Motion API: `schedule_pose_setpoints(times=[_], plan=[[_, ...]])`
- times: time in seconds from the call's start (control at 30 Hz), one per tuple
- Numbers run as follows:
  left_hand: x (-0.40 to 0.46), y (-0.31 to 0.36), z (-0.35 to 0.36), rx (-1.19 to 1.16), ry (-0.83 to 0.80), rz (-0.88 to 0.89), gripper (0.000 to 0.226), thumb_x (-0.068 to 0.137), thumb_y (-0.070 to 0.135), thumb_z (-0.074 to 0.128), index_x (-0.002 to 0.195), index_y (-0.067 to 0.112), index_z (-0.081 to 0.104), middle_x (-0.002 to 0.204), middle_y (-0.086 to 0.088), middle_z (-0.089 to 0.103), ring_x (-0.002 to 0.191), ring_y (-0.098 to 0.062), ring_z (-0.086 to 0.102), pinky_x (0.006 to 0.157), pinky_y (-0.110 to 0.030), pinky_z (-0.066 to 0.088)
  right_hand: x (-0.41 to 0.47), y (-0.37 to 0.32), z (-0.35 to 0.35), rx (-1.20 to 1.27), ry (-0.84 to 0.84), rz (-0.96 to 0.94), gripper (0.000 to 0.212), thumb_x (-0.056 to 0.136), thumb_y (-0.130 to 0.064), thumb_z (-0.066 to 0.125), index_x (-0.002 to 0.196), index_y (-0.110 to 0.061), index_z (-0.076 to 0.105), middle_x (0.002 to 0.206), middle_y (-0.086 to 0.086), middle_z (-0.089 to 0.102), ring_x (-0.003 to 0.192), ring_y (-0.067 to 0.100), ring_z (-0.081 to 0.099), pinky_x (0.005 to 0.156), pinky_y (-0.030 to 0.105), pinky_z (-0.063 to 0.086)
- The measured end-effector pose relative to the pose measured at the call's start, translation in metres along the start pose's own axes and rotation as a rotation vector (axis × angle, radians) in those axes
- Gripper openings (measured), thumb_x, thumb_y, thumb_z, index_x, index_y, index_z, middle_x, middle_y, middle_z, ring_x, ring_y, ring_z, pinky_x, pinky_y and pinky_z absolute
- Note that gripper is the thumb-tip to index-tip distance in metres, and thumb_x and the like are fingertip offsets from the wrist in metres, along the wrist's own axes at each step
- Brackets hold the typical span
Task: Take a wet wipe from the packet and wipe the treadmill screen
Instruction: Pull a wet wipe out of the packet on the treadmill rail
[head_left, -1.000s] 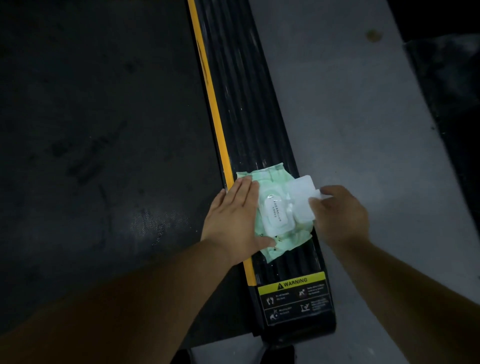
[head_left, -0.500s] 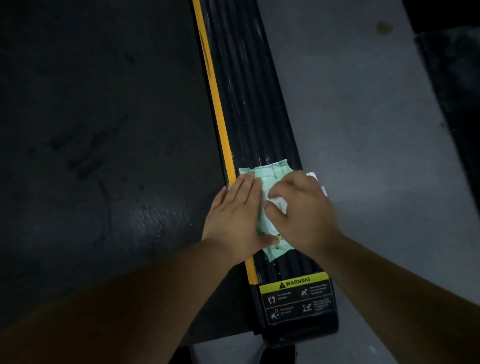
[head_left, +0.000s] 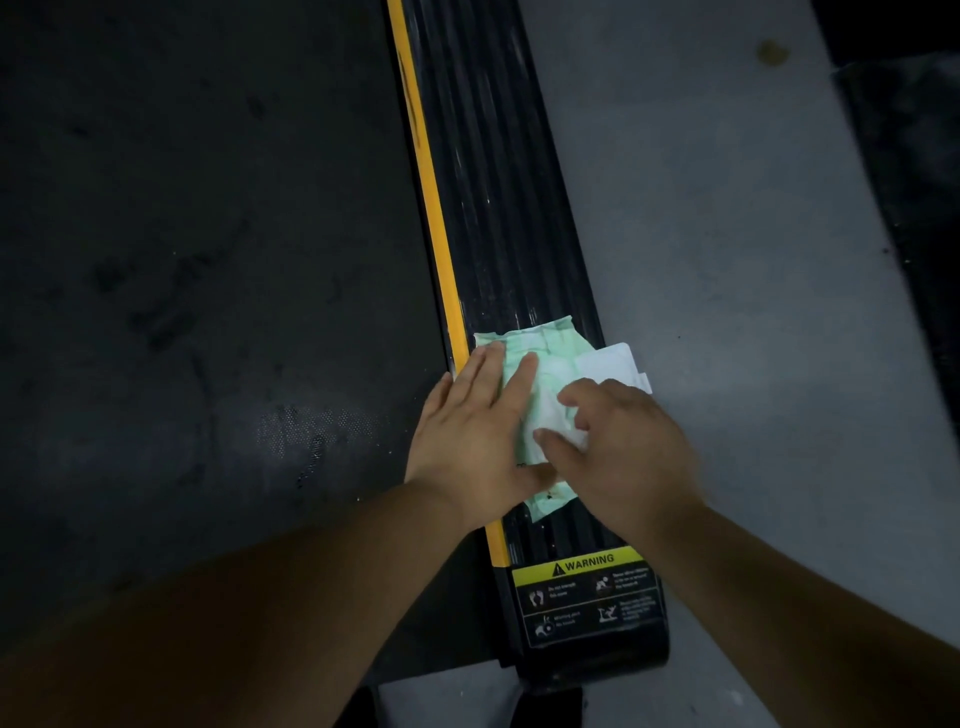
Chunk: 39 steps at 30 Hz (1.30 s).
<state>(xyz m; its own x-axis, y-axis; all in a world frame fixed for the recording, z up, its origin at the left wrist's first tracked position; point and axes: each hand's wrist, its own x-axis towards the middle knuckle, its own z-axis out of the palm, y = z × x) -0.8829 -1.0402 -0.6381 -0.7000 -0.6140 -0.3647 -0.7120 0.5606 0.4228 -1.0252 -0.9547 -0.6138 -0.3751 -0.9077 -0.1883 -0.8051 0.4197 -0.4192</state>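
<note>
**Wipe packet held flat on treadmill side rail, right hand pinching a wipe**

The wet wipe packet (head_left: 550, 358) is a soft, pale green film pouch with crimped, wrinkled ends. It lies flat across the black ribbed side rail (head_left: 488, 182) of the treadmill, just below frame centre. Its white rectangular flap (head_left: 608, 361) is peeled back and projects toward 3 o'clock, over the rail edge and above the grey floor (head_left: 701, 234).

The left hand (head_left: 472, 431) rests on the 9 o'clock half of the packet. Its fingers are straight and laid flat, pointing toward 1 o'clock, pressing the pouch against the rail. This grip is flat and unclenched; it holds nothing.

The right hand (head_left: 618, 452) covers the 4 o'clock part of the packet. Its thumb and forefinger are curled and pinch a white, limp, folded wet wipe (head_left: 556, 421) at the packet opening. This grip is closed on the wipe. Whether the wipe is free of the opening cannot be told.

A glossy yellow stripe (head_left: 426, 171) runs along the 9 o'clock edge of the rail. Beyond it, toward 9 o'clock, lies the dark matte treadmill belt (head_left: 197, 260), finely textured with scuff marks. At 6 o'clock from the packet, the rail carries a rectangular warning label (head_left: 592, 592) with a yellow header and small pictograms; the fine print is too small to read. A dark mat (head_left: 914, 182) lies at 2 o'clock.
</note>
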Motion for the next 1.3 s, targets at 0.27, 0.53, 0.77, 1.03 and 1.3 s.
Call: schedule_pose_setpoints(times=[0.27, 0.53, 0.77, 1.03, 1.3], plan=[[0.000, -0.001, 0.002, 0.025, 0.008, -0.004, 0.103, 0.086, 0.067, 0.055, 0.161, 0.033, -0.007, 0.171, -0.001, -0.016, 0.155, -0.014, -0.019, 0.127, -0.046, 0.001, -0.011, 0.006, 0.004, -0.183, 0.090, -0.129, 0.031, 0.080, -0.036, 0.079, 0.101, -0.017, 0.065, 0.075, 0.001, 0.062, 0.067, 0.024, 0.056, 0.058, 0.033, 0.044], [0.001, 0.001, 0.002, 0.035, 0.013, -0.016, 0.103, 0.086, 0.066, 0.057, 0.161, 0.033, -0.004, 0.171, -0.001, -0.013, 0.155, -0.014, -0.017, 0.127, -0.045, 0.001, -0.010, 0.001, 0.007, -0.034, 0.092, -0.016, 0.019, 0.091, -0.035, 0.063, 0.090, -0.017, 0.064, 0.076, 0.000, 0.061, 0.071, 0.023, 0.058, 0.055, 0.031, 0.044], [0.002, 0.002, 0.005, 0.034, 0.049, -0.025, 0.097, 0.087, 0.072, 0.050, 0.161, 0.033, 0.001, 0.172, -0.002, -0.008, 0.157, -0.015, -0.013, 0.127, -0.046, 0.002, -0.006, -0.008, 0.008, -0.211, 0.084, -0.045, 0.010, 0.083, -0.018, 0.077, 0.079, -0.013, 0.069, 0.068, 0.004, 0.060, 0.066, 0.025, 0.056, 0.054, 0.028, 0.036], [0.004, 0.003, 0.005, 0.059, 0.028, -0.048, 0.105, 0.083, 0.076, 0.054, 0.160, 0.034, -0.004, 0.171, -0.001, -0.012, 0.156, -0.015, -0.015, 0.127, -0.045, -0.001, -0.017, -0.002, 0.006, 0.102, 0.391, 0.027, 0.017, 0.093, -0.020, 0.059, 0.080, -0.013, 0.067, 0.086, 0.002, 0.064, 0.077, 0.024, 0.059, 0.064, 0.032, 0.048], [0.004, 0.005, 0.002, 0.046, 0.025, -0.065, 0.107, 0.081, 0.078, 0.056, 0.160, 0.034, -0.001, 0.172, 0.001, -0.007, 0.156, -0.014, -0.013, 0.127, -0.047, 0.000, -0.036, -0.008, -0.001, 0.113, 0.502, -0.055, 0.010, 0.096, -0.010, 0.060, 0.088, -0.007, 0.064, 0.093, 0.008, 0.060, 0.085, 0.023, 0.053, 0.074, 0.038, 0.050]])
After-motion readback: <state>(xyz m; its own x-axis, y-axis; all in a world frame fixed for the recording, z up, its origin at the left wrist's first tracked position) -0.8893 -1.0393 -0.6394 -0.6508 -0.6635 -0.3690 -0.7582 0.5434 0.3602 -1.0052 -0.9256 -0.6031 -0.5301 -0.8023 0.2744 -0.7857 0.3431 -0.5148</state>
